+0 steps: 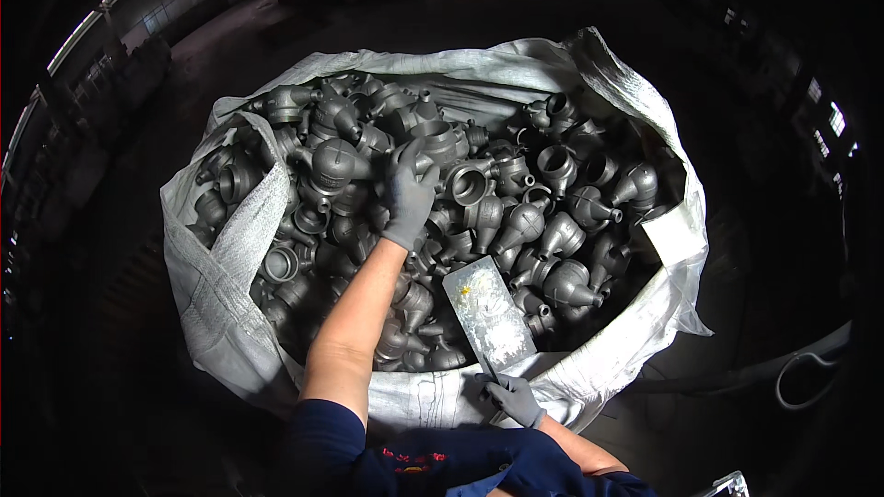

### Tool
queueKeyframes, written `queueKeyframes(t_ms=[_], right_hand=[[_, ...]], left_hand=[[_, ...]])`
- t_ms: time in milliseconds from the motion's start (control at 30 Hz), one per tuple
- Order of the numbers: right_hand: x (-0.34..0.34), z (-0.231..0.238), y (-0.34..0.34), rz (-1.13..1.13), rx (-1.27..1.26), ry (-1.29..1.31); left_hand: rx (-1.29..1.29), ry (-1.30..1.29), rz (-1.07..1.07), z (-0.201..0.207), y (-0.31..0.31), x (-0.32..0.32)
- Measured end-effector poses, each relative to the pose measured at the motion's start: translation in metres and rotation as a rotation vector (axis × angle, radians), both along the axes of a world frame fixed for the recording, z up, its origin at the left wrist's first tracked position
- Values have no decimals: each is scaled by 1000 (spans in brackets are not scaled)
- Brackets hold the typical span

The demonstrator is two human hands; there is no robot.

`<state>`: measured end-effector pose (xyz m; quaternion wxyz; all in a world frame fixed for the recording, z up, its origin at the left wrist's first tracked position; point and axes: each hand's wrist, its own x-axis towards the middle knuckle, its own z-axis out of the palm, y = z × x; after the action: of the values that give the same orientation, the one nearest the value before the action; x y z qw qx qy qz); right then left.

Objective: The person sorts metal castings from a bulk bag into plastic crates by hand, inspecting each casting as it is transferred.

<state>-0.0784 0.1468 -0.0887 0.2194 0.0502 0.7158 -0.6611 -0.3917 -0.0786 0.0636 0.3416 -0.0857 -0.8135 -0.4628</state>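
Note:
My left hand [411, 193], in a grey glove, reaches into the heap with its fingers curled round a dark grey metal casting [438, 140]. That casting has a wide round opening, and my fingers hide part of it. Close by on the right is another hollow casting [470, 186], its mouth facing up. My right hand [516, 399], gloved the same way, grips the near end of a flat rectangular metal plate [488, 317]. White and yellow smears mark the plate, which slants over the near part of the heap.
A large white woven bulk bag [608, 364] surrounds the castings, its rim folded outward. One wide strap [241, 230] crosses the left side. Several bulb-shaped castings [568, 283] lie jumbled on the right. A looped hose or cable [799, 377] shows beyond the bag. The surroundings are dark.

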Motion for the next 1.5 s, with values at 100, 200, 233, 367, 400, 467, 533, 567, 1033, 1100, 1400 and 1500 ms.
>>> queueKeyframes(t_ms=[100, 200, 233, 367, 400, 467, 533, 567, 1033, 1100, 1400, 1500], right_hand=[[-13, 3, -4, 43, 45, 30], [-20, 0, -3, 56, 34, 79], [-20, -5, -3, 65, 28, 121], [-25, 2, 7, 95, -35, 30], [-29, 40, 6, 79, -103, -6], [-34, 61, 11, 69, -205, -1], [-46, 75, 9, 6, -297, -23], [-52, 83, 7, -51, -355, -57], [-71, 117, -38, 270, -681, -201], [-62, 120, -45, 261, -683, -188], [-37, 90, -48, 349, -950, -386], [-34, 75, -48, 387, -930, -416]], left_hand=[[-268, 29, 32, 22, 2, -36], [-478, -181, 61, 17, -1, -66], [-587, -269, 46, 16, -3, -67], [-524, -165, 6, -2, -16, -62], [-336, -139, -68, 3, -13, -47], [-54, -139, -204, 12, -14, -7], [-151, 51, -250, 27, -16, 44], [-369, 145, -254, 56, -13, 82], [-555, -241, -535, 42, -45, 302], [-460, -280, -475, 38, -50, 316], [1152, -233, -393, -34, -36, 370], [1220, -252, -463, -31, -38, 376]])
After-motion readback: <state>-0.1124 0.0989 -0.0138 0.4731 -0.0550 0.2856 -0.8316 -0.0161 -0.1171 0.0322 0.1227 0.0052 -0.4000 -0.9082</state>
